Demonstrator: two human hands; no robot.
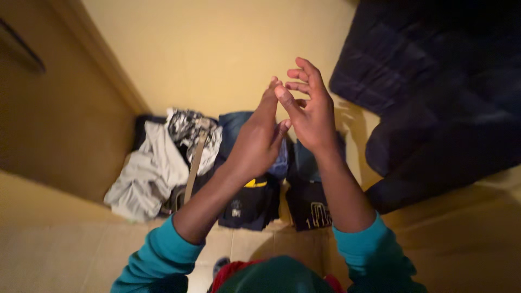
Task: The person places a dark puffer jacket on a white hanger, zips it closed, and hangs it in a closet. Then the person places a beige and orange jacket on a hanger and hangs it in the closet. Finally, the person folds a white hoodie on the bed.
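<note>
Clothes (252,203) lie folded in a row along the wall, long axes pointing away from it. Above them, left hand (255,144) and right hand (312,116) touch fingertips, holding nothing.

Soft matt cloth is seen in the folded dark garments (252,203) and the crumpled grey garment (146,176). The teal sleeves (163,255) look knitted and matt. The dark blanket (434,92) appears quilted, though dimly lit. The wall (217,49) is painted smooth.
</note>
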